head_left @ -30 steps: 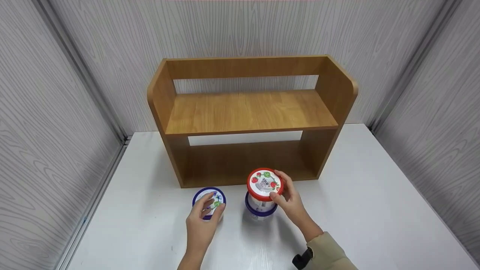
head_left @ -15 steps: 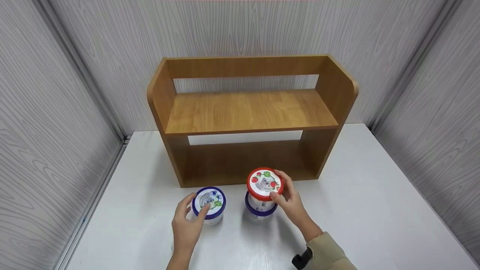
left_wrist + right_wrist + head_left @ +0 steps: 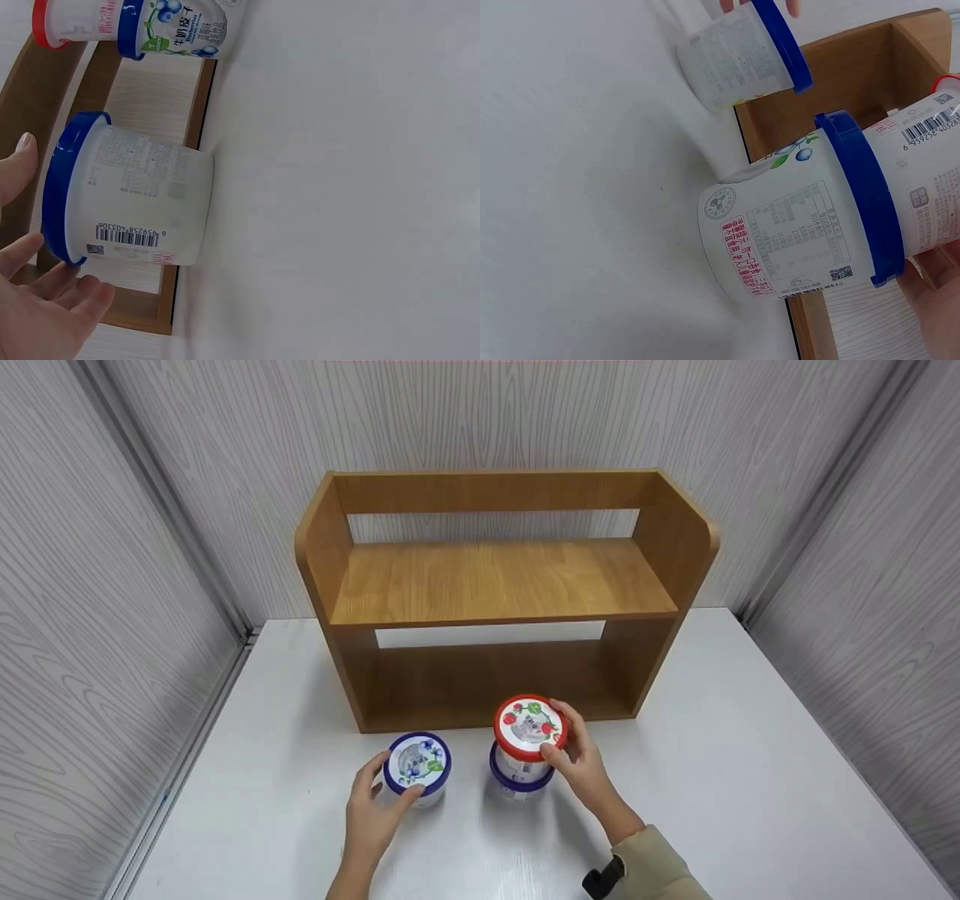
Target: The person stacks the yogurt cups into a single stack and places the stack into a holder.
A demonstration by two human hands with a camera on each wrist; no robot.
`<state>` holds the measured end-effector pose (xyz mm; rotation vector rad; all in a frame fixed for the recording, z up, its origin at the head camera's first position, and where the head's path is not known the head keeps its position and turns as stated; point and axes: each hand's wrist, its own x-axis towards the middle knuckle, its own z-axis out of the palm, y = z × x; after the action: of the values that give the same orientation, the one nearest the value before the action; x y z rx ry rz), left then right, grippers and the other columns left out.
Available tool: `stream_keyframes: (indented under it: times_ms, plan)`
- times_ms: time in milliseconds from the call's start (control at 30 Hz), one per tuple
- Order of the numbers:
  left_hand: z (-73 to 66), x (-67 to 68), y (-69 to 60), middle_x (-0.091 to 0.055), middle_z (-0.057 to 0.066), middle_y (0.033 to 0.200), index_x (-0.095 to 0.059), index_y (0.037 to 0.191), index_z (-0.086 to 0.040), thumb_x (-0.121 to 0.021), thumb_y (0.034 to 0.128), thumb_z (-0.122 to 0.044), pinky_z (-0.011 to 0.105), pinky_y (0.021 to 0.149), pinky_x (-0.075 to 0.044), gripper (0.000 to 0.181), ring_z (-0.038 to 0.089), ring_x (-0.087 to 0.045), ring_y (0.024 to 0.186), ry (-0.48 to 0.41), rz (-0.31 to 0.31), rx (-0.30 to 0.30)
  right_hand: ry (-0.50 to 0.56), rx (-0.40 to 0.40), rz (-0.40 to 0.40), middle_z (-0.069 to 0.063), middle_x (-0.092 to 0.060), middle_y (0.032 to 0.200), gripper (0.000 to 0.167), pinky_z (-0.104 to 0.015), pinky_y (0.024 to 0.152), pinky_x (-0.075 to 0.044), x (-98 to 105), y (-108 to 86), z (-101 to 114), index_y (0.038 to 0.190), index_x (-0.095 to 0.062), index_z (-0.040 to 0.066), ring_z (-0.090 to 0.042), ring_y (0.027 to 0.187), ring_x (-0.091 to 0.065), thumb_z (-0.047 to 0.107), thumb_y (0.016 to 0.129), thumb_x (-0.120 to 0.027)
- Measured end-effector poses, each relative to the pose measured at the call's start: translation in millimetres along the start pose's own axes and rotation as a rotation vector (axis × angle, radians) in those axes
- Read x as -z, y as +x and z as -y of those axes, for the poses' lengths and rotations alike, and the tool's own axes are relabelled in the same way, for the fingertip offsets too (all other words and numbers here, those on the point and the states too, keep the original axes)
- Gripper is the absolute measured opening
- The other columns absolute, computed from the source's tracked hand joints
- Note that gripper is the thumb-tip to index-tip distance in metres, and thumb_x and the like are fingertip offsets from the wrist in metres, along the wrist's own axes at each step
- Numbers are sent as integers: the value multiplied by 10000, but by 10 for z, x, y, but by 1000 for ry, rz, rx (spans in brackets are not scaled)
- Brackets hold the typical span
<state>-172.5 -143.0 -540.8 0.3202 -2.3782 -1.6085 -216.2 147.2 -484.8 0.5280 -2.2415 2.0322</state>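
Observation:
A white tub with a blue lid (image 3: 417, 763) stands upright on the left. My left hand (image 3: 369, 821) is spread about its lid; in the left wrist view, fingertips (image 3: 64, 271) meet the lid's edge while the thumb stands apart from it. To the right, my right hand (image 3: 589, 772) holds a red-lidded tub (image 3: 530, 727) by its rim, thumb in front and fingers behind. That tub sits on a second blue-lidded tub (image 3: 795, 214), whose base is on the table. The right wrist view shows the two tubs end to end.
A two-level wooden shelf (image 3: 502, 581) stands just behind the tubs, its lower board (image 3: 480, 682) close to them. Grey wood-patterned panels (image 3: 112, 585) enclose the white table (image 3: 720, 780) at the back and sides. A dark band is on the right wrist.
My left hand has shifted left from over the blue lid to its left and front edge, uncovering the lid's print. The right hand and the stacked tubs stay in place.

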Motion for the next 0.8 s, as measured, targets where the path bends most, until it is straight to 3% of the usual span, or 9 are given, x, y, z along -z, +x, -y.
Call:
stream_keyframes:
  times_ms: [333,800]
  plan:
    - [118,-6,31,-384,124,1410,-388,1372,-82,-819,674,-362,465,1031,-346,867,305,-311,1319,-49,43,-45,8,13,2,-171,-334,1421,626,-430,1035,-347,15,10,-32,1428,-262,47,-309,1275,-379,23,890,-582]
    - [186,-83,78,-315,135,1456,-365,1391,-139,-835,630,-375,441,1032,-353,925,339,-288,1331,-36,96,15,-14,-15,-5,-163,-331,1431,635,-450,1025,-355,-7,-8,14,1432,-267,71,-322,1285,-367,81,889,-597]
